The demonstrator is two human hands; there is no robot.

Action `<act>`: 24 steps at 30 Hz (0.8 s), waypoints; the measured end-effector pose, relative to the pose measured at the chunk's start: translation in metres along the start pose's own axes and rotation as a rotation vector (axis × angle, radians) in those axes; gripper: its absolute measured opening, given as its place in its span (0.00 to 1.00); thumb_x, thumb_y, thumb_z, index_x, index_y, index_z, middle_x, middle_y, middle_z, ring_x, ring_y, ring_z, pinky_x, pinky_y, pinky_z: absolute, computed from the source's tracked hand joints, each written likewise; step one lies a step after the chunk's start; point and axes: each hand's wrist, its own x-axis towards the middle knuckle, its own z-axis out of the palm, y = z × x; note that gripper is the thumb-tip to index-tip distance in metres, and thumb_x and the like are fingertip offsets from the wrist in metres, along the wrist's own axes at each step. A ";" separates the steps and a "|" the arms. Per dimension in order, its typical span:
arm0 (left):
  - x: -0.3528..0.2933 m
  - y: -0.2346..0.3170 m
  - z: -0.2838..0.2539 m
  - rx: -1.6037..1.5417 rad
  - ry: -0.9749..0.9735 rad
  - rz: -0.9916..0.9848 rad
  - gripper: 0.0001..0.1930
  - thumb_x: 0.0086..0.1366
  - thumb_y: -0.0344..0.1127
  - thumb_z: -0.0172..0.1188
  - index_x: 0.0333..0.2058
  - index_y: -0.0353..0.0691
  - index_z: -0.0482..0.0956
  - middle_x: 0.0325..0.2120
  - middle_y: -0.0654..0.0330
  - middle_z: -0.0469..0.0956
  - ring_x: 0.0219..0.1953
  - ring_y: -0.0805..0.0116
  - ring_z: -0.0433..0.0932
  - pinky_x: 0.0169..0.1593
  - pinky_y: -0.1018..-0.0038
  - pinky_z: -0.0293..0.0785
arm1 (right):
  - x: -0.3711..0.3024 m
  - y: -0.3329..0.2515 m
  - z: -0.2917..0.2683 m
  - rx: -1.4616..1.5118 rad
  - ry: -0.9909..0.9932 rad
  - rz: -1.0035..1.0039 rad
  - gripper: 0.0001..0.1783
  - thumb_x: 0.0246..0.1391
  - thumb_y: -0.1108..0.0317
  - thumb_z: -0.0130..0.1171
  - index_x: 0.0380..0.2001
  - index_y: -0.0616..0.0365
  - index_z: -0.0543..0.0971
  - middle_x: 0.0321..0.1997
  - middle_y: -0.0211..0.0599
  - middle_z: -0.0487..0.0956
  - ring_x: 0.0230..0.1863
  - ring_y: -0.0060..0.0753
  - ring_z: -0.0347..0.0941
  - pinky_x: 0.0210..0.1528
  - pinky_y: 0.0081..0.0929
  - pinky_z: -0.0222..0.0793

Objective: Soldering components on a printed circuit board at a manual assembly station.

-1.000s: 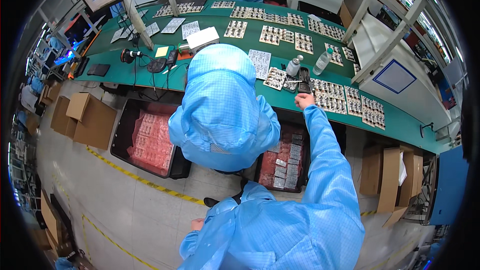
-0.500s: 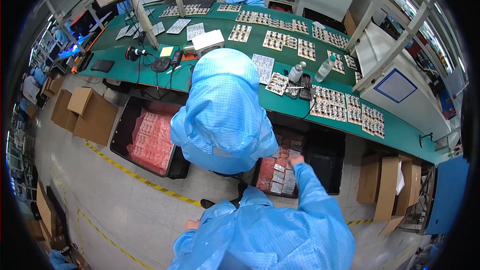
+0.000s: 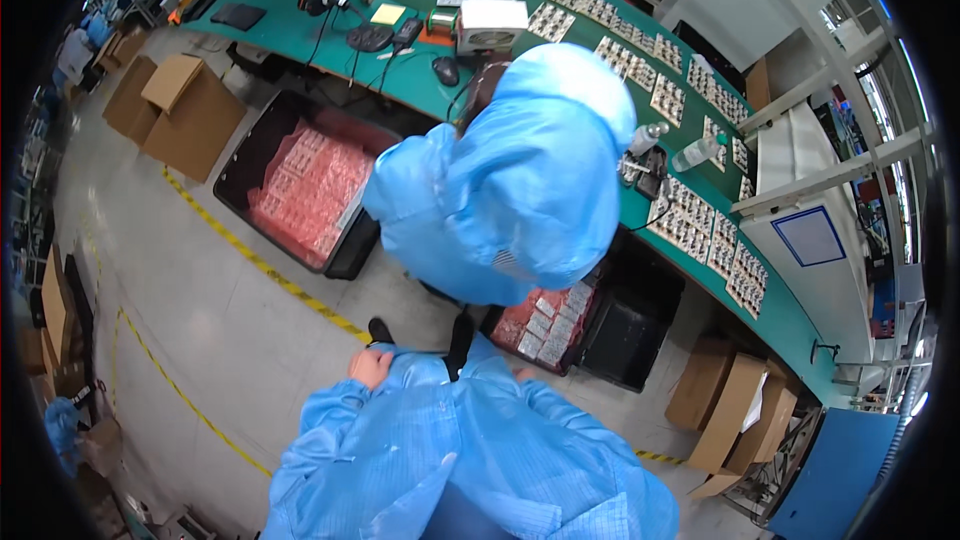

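Two black rectangular bins sit on the floor below the curved green worktop [image 3: 600, 130]: one [image 3: 300, 190] filled with pink bagged parts, one [image 3: 560, 325] holding pink packs and grey trays, just beyond the left hand [image 3: 370, 368]. Left hand rests bare at the blue smock cuff, fingers curled together, holding nothing visible. Right hand [image 3: 524, 376] mostly hidden by the sleeve; can't tell its state.
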 end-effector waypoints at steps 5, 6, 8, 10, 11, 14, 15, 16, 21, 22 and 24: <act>0.023 0.074 -0.058 -0.148 -0.126 0.385 0.19 0.57 0.48 0.56 0.20 0.35 0.77 0.21 0.45 0.75 0.27 0.43 0.74 0.31 0.57 0.70 | -0.030 -0.096 -0.026 0.258 0.261 -0.377 0.22 0.53 0.51 0.53 0.45 0.53 0.78 0.42 0.39 0.80 0.46 0.36 0.75 0.50 0.28 0.68; 0.026 0.087 -0.067 -0.152 -0.206 0.413 0.19 0.56 0.48 0.57 0.20 0.34 0.77 0.20 0.46 0.75 0.26 0.44 0.75 0.30 0.58 0.70 | -0.069 -0.147 -0.033 0.536 0.287 -0.343 0.18 0.52 0.59 0.56 0.40 0.61 0.79 0.41 0.41 0.80 0.45 0.33 0.74 0.49 0.28 0.67; 0.029 0.106 -0.079 -0.179 -0.354 0.518 0.18 0.55 0.46 0.59 0.21 0.33 0.77 0.18 0.49 0.75 0.21 0.52 0.74 0.26 0.63 0.69 | -0.086 -0.192 -0.020 0.769 0.280 -0.554 0.18 0.57 0.58 0.53 0.41 0.63 0.78 0.41 0.40 0.79 0.45 0.30 0.74 0.49 0.26 0.67; 0.029 0.106 -0.080 -0.194 -0.464 0.582 0.16 0.54 0.44 0.61 0.24 0.33 0.77 0.18 0.51 0.75 0.18 0.58 0.73 0.23 0.68 0.67 | -0.132 -0.240 -0.014 0.972 0.061 -0.605 0.23 0.58 0.53 0.50 0.42 0.65 0.78 0.42 0.40 0.79 0.45 0.28 0.73 0.48 0.24 0.67; 0.028 0.112 -0.082 -0.277 -0.473 0.618 0.15 0.54 0.42 0.61 0.24 0.33 0.77 0.17 0.52 0.74 0.17 0.63 0.72 0.23 0.69 0.67 | -0.146 -0.250 -0.002 1.065 0.052 -0.569 0.25 0.59 0.50 0.48 0.40 0.66 0.78 0.39 0.38 0.79 0.41 0.27 0.73 0.44 0.23 0.67; 0.022 0.114 -0.080 -0.321 -0.579 0.649 0.12 0.55 0.37 0.60 0.24 0.32 0.77 0.16 0.55 0.74 0.17 0.70 0.70 0.24 0.73 0.66 | -0.179 -0.243 0.017 1.202 0.000 -0.352 0.28 0.63 0.48 0.40 0.29 0.61 0.78 0.24 0.28 0.74 0.25 0.18 0.65 0.29 0.19 0.61; 0.021 0.114 -0.075 -0.286 -0.623 0.621 0.12 0.55 0.38 0.59 0.24 0.33 0.77 0.18 0.52 0.75 0.18 0.65 0.72 0.24 0.71 0.67 | -0.184 -0.234 0.024 1.239 0.024 -0.337 0.28 0.63 0.48 0.40 0.29 0.61 0.78 0.24 0.28 0.74 0.25 0.18 0.65 0.29 0.19 0.61; 0.020 0.115 -0.070 -0.251 -0.659 0.590 0.12 0.55 0.38 0.59 0.25 0.33 0.77 0.20 0.50 0.76 0.20 0.60 0.74 0.25 0.69 0.68 | -0.187 -0.224 0.031 1.194 0.080 -0.340 0.27 0.63 0.48 0.41 0.26 0.61 0.77 0.21 0.27 0.73 0.23 0.18 0.64 0.28 0.19 0.60; 0.011 0.133 -0.042 -0.087 -0.704 0.635 0.12 0.55 0.39 0.60 0.26 0.34 0.80 0.18 0.49 0.76 0.21 0.58 0.76 0.26 0.68 0.70 | -0.208 -0.188 0.042 1.148 0.384 -0.304 0.27 0.58 0.49 0.51 0.17 0.62 0.76 0.13 0.26 0.70 0.18 0.18 0.62 0.22 0.22 0.57; 0.007 0.137 -0.037 -0.064 -0.711 0.654 0.13 0.55 0.40 0.60 0.26 0.34 0.80 0.17 0.49 0.76 0.21 0.59 0.76 0.26 0.68 0.70 | -0.216 -0.178 0.038 1.167 0.497 -0.304 0.27 0.56 0.49 0.53 0.17 0.63 0.77 0.13 0.27 0.70 0.18 0.19 0.63 0.22 0.22 0.58; 0.001 0.143 -0.020 -0.071 -0.713 0.623 0.12 0.56 0.39 0.60 0.26 0.33 0.80 0.17 0.52 0.76 0.21 0.64 0.75 0.27 0.70 0.69 | -0.219 -0.138 0.037 1.200 0.649 -0.252 0.24 0.54 0.52 0.57 0.17 0.65 0.78 0.13 0.27 0.71 0.18 0.18 0.64 0.21 0.21 0.58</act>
